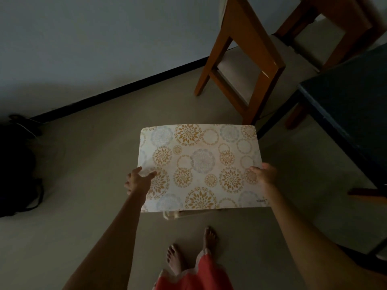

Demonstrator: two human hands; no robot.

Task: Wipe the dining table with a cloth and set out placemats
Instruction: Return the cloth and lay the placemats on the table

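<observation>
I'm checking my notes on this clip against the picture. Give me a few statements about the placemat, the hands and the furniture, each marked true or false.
1. Both hands hold the placemat in the air. True: the left hand and the right hand each grip a side edge.
2. The placemat already lies on the dark table. False: it is held above the floor, beside the table.
3. The placemat is plain white. False: it bears golden and pale blue round floral patterns.
4. A wooden chair stands beyond the placemat. True.
5. The person wears shoes. False: the feet are bare.
</observation>
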